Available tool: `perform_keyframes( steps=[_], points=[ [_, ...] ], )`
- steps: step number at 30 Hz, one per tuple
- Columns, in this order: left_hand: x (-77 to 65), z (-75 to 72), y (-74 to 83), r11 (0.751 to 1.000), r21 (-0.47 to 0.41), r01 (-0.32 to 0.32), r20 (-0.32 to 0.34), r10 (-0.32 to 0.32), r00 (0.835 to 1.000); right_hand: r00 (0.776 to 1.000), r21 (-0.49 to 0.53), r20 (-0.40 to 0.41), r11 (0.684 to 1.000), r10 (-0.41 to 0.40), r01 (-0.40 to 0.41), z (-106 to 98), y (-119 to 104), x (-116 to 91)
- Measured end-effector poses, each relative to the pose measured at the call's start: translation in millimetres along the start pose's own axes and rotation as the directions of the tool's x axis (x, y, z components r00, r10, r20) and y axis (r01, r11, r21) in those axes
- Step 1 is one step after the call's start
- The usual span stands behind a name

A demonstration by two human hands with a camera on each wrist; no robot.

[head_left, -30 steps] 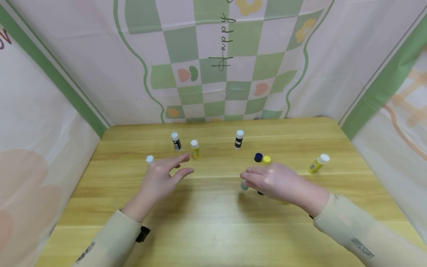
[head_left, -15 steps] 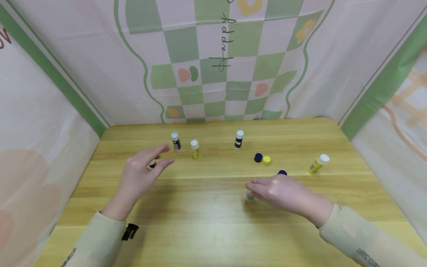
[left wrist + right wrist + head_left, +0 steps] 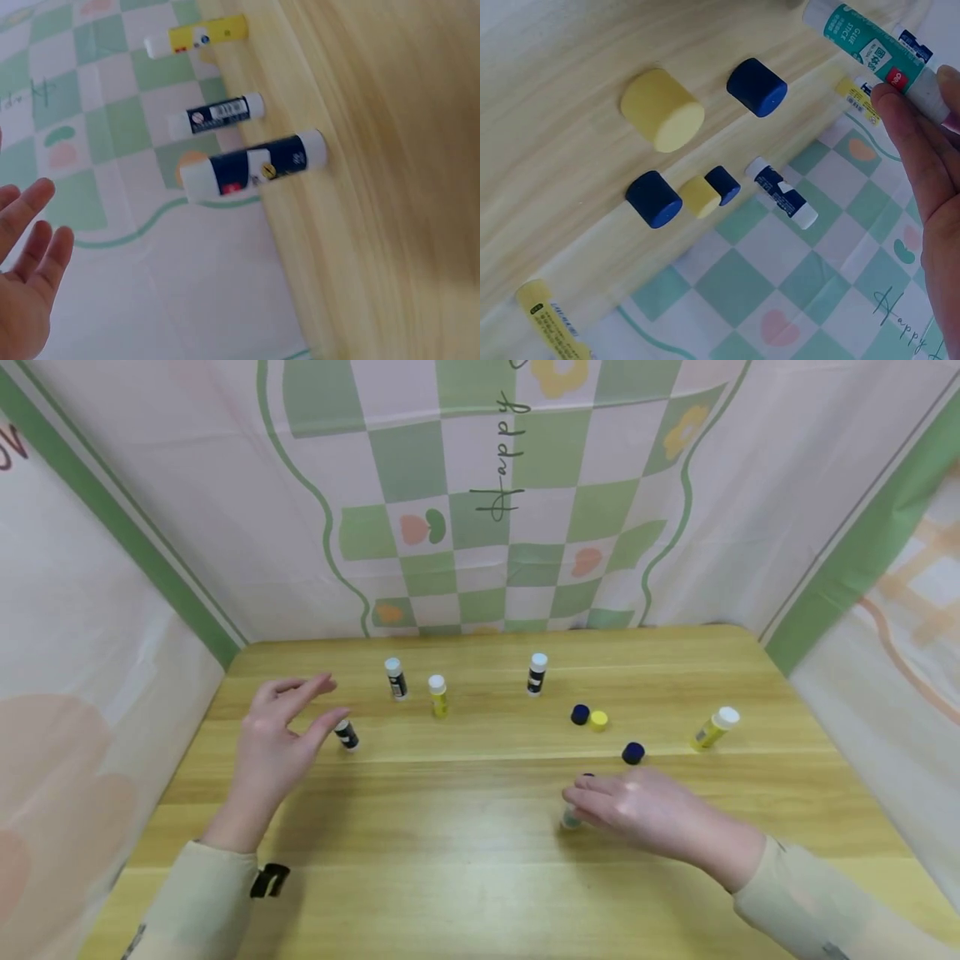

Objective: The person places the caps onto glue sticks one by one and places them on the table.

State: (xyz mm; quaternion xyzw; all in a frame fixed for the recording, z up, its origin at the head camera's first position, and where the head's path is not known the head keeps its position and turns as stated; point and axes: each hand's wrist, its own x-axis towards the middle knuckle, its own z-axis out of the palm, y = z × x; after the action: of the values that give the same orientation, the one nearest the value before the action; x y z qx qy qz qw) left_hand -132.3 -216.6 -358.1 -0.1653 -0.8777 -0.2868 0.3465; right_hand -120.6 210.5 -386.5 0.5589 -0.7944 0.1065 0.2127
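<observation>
My left hand [image 3: 273, 735] hovers with fingers spread beside an upright dark blue glue stick with a white cap [image 3: 347, 735]; the left wrist view shows a gap between the fingers and that dark blue glue stick [image 3: 259, 166]. Low over the right part of the table, my right hand [image 3: 637, 810] pinches a teal glue stick [image 3: 881, 51] between thumb and fingers. The hand covers most of it in the head view. Close by are a dark blue cap [image 3: 633, 753] and, in the right wrist view, a large yellow cap [image 3: 662, 110] and another dark blue cap [image 3: 757, 88].
Farther back stand two dark blue glue sticks [image 3: 396, 679] and a yellow glue stick [image 3: 438, 697]. A dark blue cap [image 3: 580, 714] touches a yellow cap [image 3: 598, 721]. Another yellow glue stick [image 3: 715, 728] stands at the right. A patterned cloth [image 3: 480, 527] hangs behind the table.
My left hand has drawn away leftward, leaving the dark blue glue stick uncovered. My right hand has moved nearer me and slightly right with the teal glue stick, exposing a dark blue cap.
</observation>
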Motion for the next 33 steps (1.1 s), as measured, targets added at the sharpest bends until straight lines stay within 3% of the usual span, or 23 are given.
perform_keyframes(
  steps=[10, 17, 20, 25, 30, 33],
  points=[
    [-7.8, -3.2, -21.0, 0.988, 0.015, 0.155, 0.016, -0.155, 0.988, 1.000, 0.001, -0.024, 1.000, -0.015, 0.015, 3, -3, -9],
    [-9.0, -5.7, -26.0, 0.959, 0.035, 0.281, 0.090, -0.283, 0.955, 1.000, -0.005, -0.004, 1.000, 0.002, -0.002, 2, -4, -14],
    [-9.7, -7.3, -28.1, 0.936, 0.058, 0.347, 0.166, -0.352, 0.921, 1.000, -0.006, 0.003, 1.000, 0.004, -0.004, 2, -4, -15],
    [-11.9, -9.0, -33.4, 0.890, 0.109, 0.443, 0.304, -0.454, 0.838, 1.000, 0.017, 0.018, 1.000, 0.017, -0.017, 3, -3, -16],
    [-15.1, -6.2, -39.7, 0.857, 0.129, 0.499, 0.397, -0.506, 0.766, 1.000, 0.033, 0.020, 0.999, 0.020, -0.020, 4, -2, -18],
    [-17.3, -3.4, -44.4, 0.843, 0.139, 0.519, 0.423, -0.525, 0.739, 1.000, 0.031, 0.006, 0.999, 0.009, -0.009, 4, -1, -18]
  ],
)
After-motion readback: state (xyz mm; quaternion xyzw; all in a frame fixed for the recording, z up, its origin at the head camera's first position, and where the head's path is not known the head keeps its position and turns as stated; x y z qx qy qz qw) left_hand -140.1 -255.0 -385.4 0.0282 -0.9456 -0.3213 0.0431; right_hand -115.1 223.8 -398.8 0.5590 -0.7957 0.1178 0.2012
